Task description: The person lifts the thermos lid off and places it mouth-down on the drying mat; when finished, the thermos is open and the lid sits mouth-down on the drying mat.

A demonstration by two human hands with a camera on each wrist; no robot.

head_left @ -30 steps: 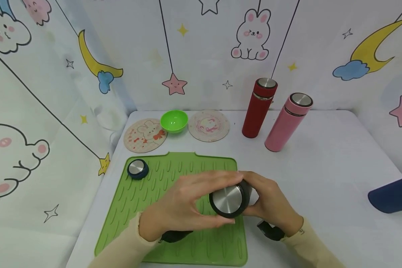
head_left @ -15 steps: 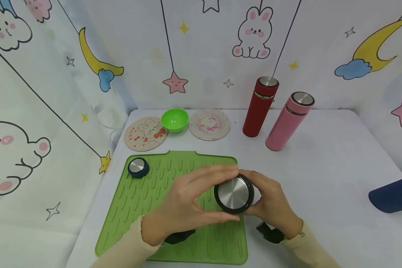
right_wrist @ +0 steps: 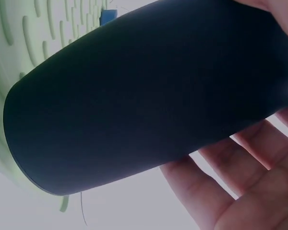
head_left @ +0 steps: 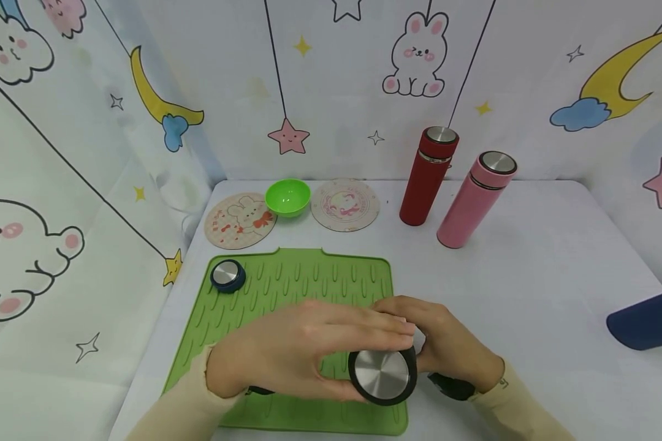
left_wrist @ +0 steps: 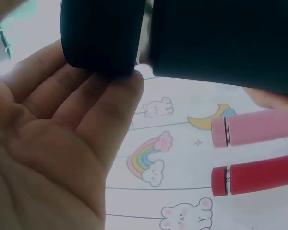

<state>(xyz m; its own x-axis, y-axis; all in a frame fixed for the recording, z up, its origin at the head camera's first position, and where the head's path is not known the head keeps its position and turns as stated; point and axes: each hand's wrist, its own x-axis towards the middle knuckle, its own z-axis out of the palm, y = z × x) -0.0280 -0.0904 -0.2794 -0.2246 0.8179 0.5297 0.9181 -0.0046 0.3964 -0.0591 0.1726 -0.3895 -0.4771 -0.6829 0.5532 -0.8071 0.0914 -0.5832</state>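
A black thermos is held over the right part of the green ridged mat (head_left: 309,288). My left hand (head_left: 303,352) grips its lid (head_left: 382,373), which has a silver disc on top, between thumb and fingers. My right hand (head_left: 447,337) holds the thermos body (right_wrist: 134,105) from the right, fingers along its side. In the left wrist view, a slim metallic strip shows between the lid and the body (left_wrist: 221,43). Across the mat, at its far left corner, sits a dark blue lid (head_left: 228,276) with a silver top.
A red thermos (head_left: 427,177) and a pink thermos (head_left: 474,202) stand at the back right. Behind the mat are a green bowl (head_left: 288,198) and two round coasters, one with a rabbit (head_left: 237,223), one pink-patterned (head_left: 345,205). A dark blue bottle (head_left: 648,321) is cut off at the right edge.
Both hands have shifted slightly nearer the person with the black thermos. My left hand's fingers have swung right over the top of the lid, and the lid has tilted.
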